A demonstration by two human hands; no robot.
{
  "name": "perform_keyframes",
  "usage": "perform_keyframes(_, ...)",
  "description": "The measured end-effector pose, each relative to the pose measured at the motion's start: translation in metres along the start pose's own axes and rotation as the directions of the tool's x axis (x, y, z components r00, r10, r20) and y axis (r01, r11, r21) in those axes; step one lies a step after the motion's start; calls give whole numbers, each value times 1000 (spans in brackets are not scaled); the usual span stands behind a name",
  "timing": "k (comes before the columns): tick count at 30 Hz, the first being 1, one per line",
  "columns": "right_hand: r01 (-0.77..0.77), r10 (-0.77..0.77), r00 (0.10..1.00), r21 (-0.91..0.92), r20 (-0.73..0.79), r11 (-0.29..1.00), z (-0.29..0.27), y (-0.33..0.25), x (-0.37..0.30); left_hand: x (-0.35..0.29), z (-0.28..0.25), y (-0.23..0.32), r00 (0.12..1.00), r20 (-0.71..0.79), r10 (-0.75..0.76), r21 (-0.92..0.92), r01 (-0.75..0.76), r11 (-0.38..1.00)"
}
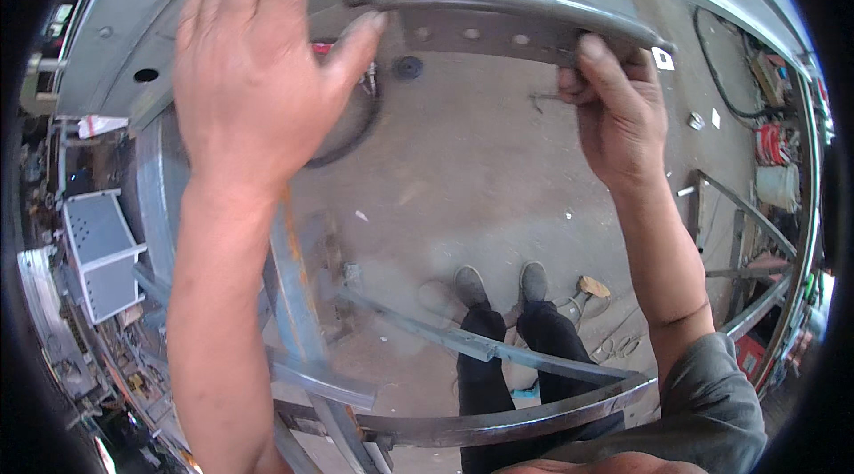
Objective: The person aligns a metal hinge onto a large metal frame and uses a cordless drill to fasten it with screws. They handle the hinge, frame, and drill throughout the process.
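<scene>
My left hand (258,56) is raised with fingers spread, its palm against a large curved grey steel frame (124,47); the thumb tip touches the left end of a curved metal bar (498,3). My right hand (618,109) grips the right end of that bar, fingers wrapped around it beside a perforated steel plate (480,34). The bar lies along the plate near the top of the view. Both forearms rise from the lower edge.
Below are a concrete floor (463,163), my two shoes (503,283), and curved steel rails (498,421) crossing in front of my legs. A hammer (587,292) lies by my right foot. A perforated grey step (98,252) stands left; cables and clutter sit right.
</scene>
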State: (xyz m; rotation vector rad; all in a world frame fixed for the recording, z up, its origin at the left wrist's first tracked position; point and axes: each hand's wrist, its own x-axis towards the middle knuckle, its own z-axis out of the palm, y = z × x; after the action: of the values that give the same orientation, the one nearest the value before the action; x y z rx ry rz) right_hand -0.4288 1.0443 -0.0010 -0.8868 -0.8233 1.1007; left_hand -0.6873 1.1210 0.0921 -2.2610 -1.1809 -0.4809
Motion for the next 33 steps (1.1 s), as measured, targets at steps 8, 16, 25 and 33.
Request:
perform_keyframes(8,-16,17,999,34,-33,999,-28,-1,-8,7,10,-1,998,-60,-8,97,14,995)
perform_keyframes(16,-45,47,998,63,-31,997,-34,-1,-10,6,7,-5,996,57,-75,98,69,993)
perform_keyframes(25,46,-58,981,66,184,997,-5,-24,0,7,-11,-9,937,-47,-347,-637,240,733)
perform_keyframes(33,78,-47,926,-69,374,995,38,-42,33,11,-78,-22,719,650,-246,-742,670,-5)
